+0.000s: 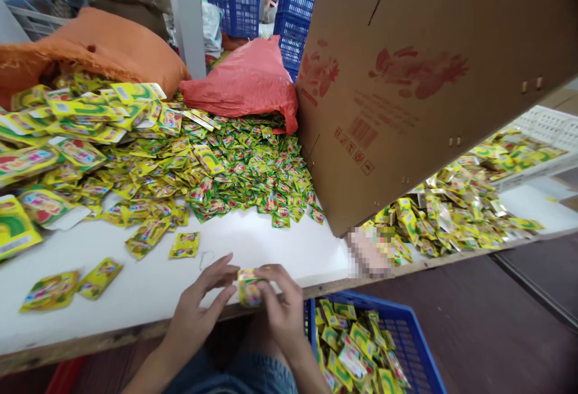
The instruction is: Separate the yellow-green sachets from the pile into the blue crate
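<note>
Right, small sachet stack (pixel 249 288) pinched betw. both hands at the white surface (pixel 280 243) front edge, long axis upright. Left hand (pixel 198 306) fingers loosely curled, tips touching it; right hand (pixel 282 303) fingers closed round it. Blue crate (pixel 419 358) w/ sachets just right; big sachet pile (pixel 226 165) beyond.

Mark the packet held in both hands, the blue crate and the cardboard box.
packet (pixel 250 288), head view, on its yellow front face.
blue crate (pixel 409 338), head view, on its bare mesh floor.
cardboard box (pixel 433 159), head view, on its printed side panel.

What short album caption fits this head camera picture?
Both hands, left and right, hold a small stack of packets at the white table edge.
</note>
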Demonstrator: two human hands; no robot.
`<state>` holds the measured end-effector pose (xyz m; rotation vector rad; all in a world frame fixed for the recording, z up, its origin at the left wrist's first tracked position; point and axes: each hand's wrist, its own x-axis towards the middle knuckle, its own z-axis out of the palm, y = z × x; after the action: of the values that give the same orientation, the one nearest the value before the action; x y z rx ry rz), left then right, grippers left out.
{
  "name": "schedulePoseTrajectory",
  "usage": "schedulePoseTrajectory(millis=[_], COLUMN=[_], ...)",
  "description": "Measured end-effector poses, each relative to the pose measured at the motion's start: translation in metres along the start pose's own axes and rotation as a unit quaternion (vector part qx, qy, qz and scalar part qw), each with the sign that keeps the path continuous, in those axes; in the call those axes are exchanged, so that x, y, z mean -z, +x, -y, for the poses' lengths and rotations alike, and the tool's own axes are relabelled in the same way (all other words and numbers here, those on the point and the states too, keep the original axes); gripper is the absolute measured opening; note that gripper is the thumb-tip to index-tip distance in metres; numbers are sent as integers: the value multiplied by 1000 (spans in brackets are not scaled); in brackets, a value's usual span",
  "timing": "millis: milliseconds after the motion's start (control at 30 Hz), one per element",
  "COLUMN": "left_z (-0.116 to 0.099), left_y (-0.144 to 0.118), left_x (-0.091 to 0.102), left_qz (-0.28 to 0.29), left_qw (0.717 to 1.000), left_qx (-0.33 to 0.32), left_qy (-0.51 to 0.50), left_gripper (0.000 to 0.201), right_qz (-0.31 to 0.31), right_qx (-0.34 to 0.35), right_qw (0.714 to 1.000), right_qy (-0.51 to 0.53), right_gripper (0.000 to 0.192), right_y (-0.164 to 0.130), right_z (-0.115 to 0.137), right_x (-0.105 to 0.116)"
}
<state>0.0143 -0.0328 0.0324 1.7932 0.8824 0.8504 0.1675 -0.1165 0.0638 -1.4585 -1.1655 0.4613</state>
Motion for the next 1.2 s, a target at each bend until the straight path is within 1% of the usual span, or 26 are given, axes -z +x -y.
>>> schedulePoseTrajectory(millis=[33, 67, 100, 133, 167, 200, 233, 267, 300, 333, 367, 433, 500, 567, 633, 700, 800, 867, 933, 1000, 1067, 1133, 1200], left_z=[1, 4, 10, 19, 30, 43, 57, 71, 84, 94, 102, 108, 104, 95, 86, 82, 81, 83, 83, 82, 81, 81, 83], left_y=[6, 13, 20, 28, 34, 39, 42, 44, 44, 43, 42, 39, 38, 37, 36, 34, 30, 29, 28, 27, 27, 27, 28], left_x=[9, 22, 38, 56, 75, 94, 110, 123, 132, 137, 137, 127, 112, 96, 84, 77, 72, 69, 67, 66, 67, 72, 83], left_qz=[-4, -18, -46, -78, -114, -135, -160, -171, -160, -139, -119, -76, -51, -47, -53, -53, -7, 33, 56, 58, 50, 35, 11], left_qw=[1000, 997, 989, 977, 958, 936, 908, 882, 865, 856, 853, 863, 880, 900, 917, 928, 934, 932, 930, 932, 938, 944, 947], left_qx=[-15, -35, -56, -74, -79, -67, -34, -1, 24, 38, 39, 15, -18, -28, -19, -14, -45, -79, -103, -110, -103, -90, -77], left_qy=[26, 69, 126, 187, 250, 318, 387, 440, 475, 497, 507, 500, 471, 433, 396, 370, 355, 351, 347, 341, 328, 315, 311], left_gripper=[44, 43, 38, 38, 43, 49, 55, 61, 65, 64, 60, 52, 47, 50, 56, 59, 54, 50, 51, 53, 52, 47, 43], right_qz=[-8, -15, -8, 10, 37, 49, 44, 37, 39, 47, 66, 114, 141, 152, 146, 124, 104, 115, 131, 160, 201, 231, 237], right_qx=[4, -1, -19, -48, -77, -91, -99, -107, -111, -112, -112, -104, -96, -77, -51, -27, -9, 5, 22, 24, 16, 16, 29], right_qw=[999, 997, 991, 980, 963, 941, 918, 902, 896, 899, 911, 940, 959, 970, 977, 981, 977, 970, 961, 950, 936, 927, 927], right_qy=[-35, -78, -131, -193, -257, -321, -381, -417, -429, -420, -392, -305, -226, -174, -149, -150, -184, -212, -241, -268, -288, -294, -287], right_gripper=[19, 20, 21, 21, 21, 20, 19, 19, 19, 20, 21, 21, 22, 21, 19, 19, 25, 35, 46, 55, 60, 60, 61], right_y=[-1, -3, -7, -12, -18, -25, -32, -37, -41, -42, -40, -28, -8, 13, 31, 44, 58, 68, 77, 85, 89, 89, 86], right_z=[2, 3, 2, 0, -4, -9, -15, -20, -24, -27, -29, -28, -25, -24, -27, -34, -46, -53, -58, -65, -72, -80, -86], right_x=[21, 46, 73, 101, 128, 151, 169, 179, 182, 177, 166, 129, 87, 49, 20, -3, -30, -47, -61, -73, -80, -84, -84])
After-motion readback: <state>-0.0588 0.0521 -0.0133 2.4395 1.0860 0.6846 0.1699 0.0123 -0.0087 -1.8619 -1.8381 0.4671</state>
